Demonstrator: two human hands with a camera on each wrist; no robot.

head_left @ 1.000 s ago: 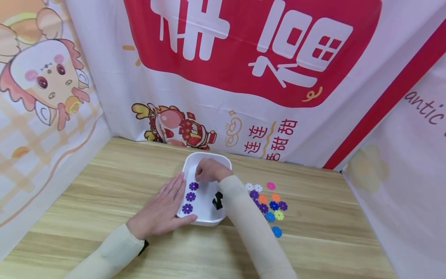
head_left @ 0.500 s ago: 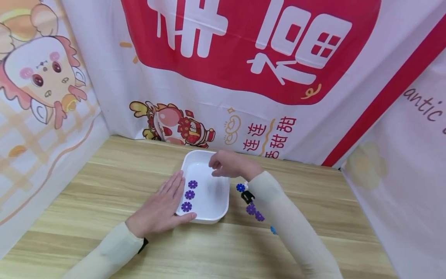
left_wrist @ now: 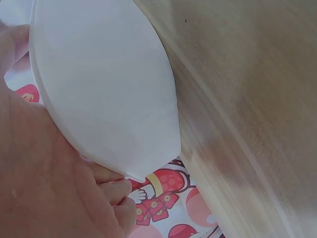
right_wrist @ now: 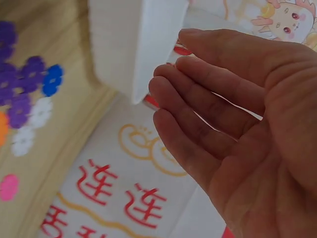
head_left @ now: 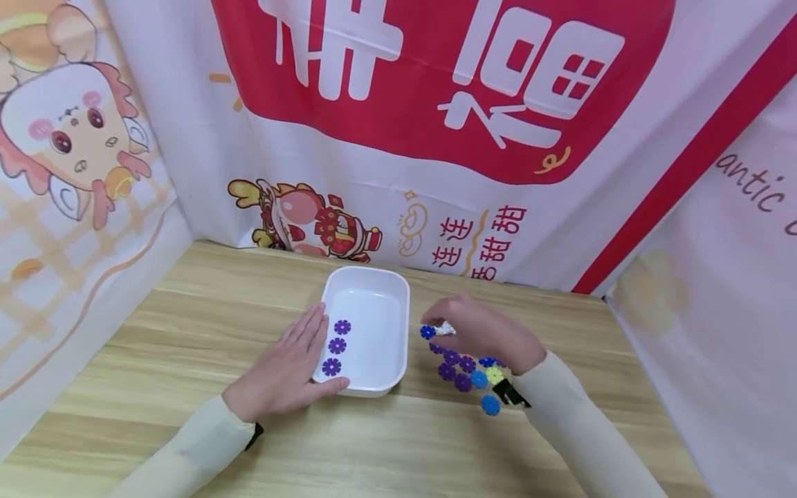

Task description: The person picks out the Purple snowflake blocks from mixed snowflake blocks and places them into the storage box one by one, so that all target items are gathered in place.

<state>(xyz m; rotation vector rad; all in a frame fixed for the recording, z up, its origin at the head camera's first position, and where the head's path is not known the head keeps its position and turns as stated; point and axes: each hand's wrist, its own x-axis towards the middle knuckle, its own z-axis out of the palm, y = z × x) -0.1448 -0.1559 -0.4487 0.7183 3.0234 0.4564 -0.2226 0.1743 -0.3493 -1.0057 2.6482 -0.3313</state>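
A white rectangular tray (head_left: 376, 339) sits on the wooden table. Inside it, three purple notched plastic discs (head_left: 337, 345) form a line along the left side. My left hand (head_left: 274, 370) rests against the tray's left rim, fingers straight and thumb at the near corner; the left wrist view shows its palm beside the tray wall (left_wrist: 109, 89). To the right of the tray, my right hand (head_left: 482, 332) hovers over a loose group of discs, partly covering them. In the right wrist view its fingers (right_wrist: 198, 99) are loosely bent with nothing between them and the thumb.
The group holds several purple discs (head_left: 463, 382), light blue ones (head_left: 490, 405), a dark blue one (head_left: 427, 333), a yellow-green one (head_left: 495, 375), white ones (right_wrist: 42, 113) and a pink one (right_wrist: 9, 187). Printed cloth (head_left: 373, 187) hangs behind the table.
My right hand has left the inside of the tray and moved right, over the loose discs. The left hand stays at the rim, and the three purple discs have not moved in the tray.
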